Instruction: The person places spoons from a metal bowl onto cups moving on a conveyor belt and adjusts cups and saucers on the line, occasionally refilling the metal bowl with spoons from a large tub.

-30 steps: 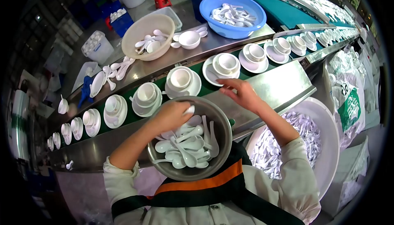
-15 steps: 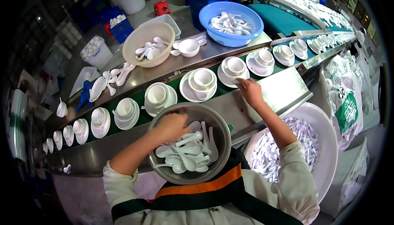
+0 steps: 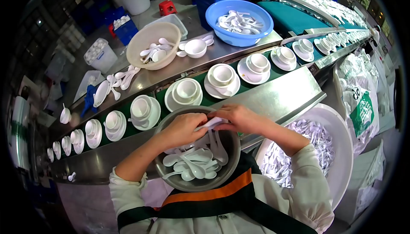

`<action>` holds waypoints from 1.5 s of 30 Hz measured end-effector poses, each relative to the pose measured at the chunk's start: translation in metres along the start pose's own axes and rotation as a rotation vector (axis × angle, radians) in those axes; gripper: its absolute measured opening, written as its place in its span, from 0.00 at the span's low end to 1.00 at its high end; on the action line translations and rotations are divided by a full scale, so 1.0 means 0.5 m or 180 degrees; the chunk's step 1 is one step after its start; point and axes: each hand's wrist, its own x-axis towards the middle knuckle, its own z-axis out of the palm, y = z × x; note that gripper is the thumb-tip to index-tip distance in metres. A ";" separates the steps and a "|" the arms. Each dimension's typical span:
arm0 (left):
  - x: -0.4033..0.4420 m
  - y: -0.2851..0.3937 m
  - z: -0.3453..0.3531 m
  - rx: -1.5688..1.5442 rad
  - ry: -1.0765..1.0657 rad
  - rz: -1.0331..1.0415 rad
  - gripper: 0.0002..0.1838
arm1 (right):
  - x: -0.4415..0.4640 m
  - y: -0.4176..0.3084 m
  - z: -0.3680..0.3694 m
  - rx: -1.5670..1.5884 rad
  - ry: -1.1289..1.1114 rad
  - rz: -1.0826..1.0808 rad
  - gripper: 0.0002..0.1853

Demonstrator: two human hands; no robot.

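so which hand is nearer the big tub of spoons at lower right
Right. The right hand is left of the tub; the left hand is farther left, over the metal bowl.

The cream shirt [image 3: 192, 225] has gathered sleeves [image 3: 314, 178], with dark straps [image 3: 273, 215] and an orange band [image 3: 230, 186] across it.

Left hand [image 3: 185, 127] and right hand [image 3: 240, 118] above a bowl [image 3: 233, 156]; in both, seemingly one white spoon [image 3: 212, 123]; cups [image 3: 187, 90] beyond
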 end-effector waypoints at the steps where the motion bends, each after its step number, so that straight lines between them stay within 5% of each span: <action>1: 0.000 0.005 -0.003 -0.0218 -0.0084 -0.0024 0.11 | -0.003 0.004 0.004 -0.0174 -0.0018 0.0045 0.15; 6: -0.020 -0.046 0.023 -0.0266 -0.0120 0.0202 0.15 | -0.032 0.019 -0.015 -0.0123 0.0159 0.0288 0.11; 8: -0.031 -0.067 0.026 -0.0135 -0.0615 -0.0281 0.15 | -0.046 0.042 -0.023 -0.0153 0.0350 0.0278 0.10; 12: -0.053 -0.084 0.035 -0.0664 -0.0472 -0.0303 0.13 | -0.061 0.138 -0.041 0.0326 0.1474 0.1966 0.08; 15: -0.032 -0.051 0.011 -0.0899 -0.0184 -0.0368 0.13 | -0.054 0.246 -0.007 0.0565 0.1409 0.2887 0.09; 22: 0.048 -0.040 -0.009 -0.2932 0.1129 -0.0680 0.11 | 0.000 0.142 0.003 0.0352 0.1074 0.2509 0.17; 24: 0.082 -0.050 0.004 -0.3118 0.1363 -0.0727 0.11 | 0.006 0.078 0.014 0.2144 0.1045 0.1558 0.18; 26: 0.126 -0.064 0.030 -0.3459 0.1292 -0.0586 0.13 | 0.013 0.028 0.022 0.2603 0.0686 0.1498 0.18; 32: 0.128 -0.061 0.022 -0.3436 0.1307 -0.0828 0.13 | -0.016 0.095 0.018 0.2274 0.1088 0.1660 0.15; 34: 0.136 -0.062 0.025 -0.3603 0.1109 -0.0853 0.12 | 0.002 0.074 0.036 0.2058 0.0738 0.1167 0.17; 38: 0.135 -0.045 0.017 -0.3703 0.0731 -0.0876 0.13 | 0.011 0.054 0.034 0.1183 0.0032 0.1396 0.18; 45: 0.092 -0.088 -0.031 -0.3499 0.1357 -0.0814 0.12 | -0.006 0.114 0.038 0.2241 0.0275 0.1639 0.13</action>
